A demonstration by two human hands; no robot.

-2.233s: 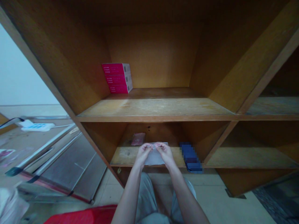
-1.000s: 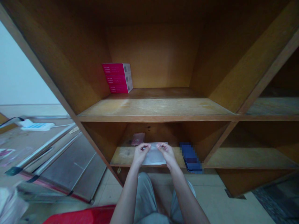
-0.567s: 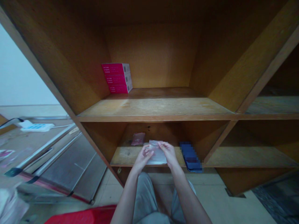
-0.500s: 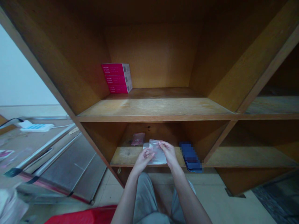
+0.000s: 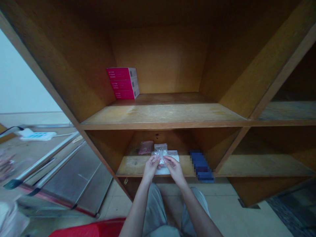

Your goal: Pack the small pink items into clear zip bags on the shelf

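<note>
Both hands are at the front of the lower shelf. My left hand [image 5: 151, 168] has its fingers closed on the left side of a clear plastic zip bag [image 5: 161, 148]. On the bag's right side, the fingers of my right hand [image 5: 174, 167] pinch it too. The bag looks crinkled, its top end pointing away from me. Beneath it lies a white sheet [image 5: 174, 154], partly covered by the hands and bag. Behind my left hand rests a small bag with pinkish contents [image 5: 145, 147]. What the clear bag holds, if anything, I cannot make out.
Stacked pink boxes [image 5: 123, 84] stand on the upper shelf [image 5: 163, 112]. A dark blue pixelated object [image 5: 201, 166] lies at the lower shelf's right. A metal-framed table [image 5: 71, 174] with a white power strip [image 5: 38, 136] is at left. Something red [image 5: 91, 228] sits below.
The clear bag has turned and bunched up between my fingers, showing more of the white sheet below. My hands have come closer together, the right one moving left and down.
</note>
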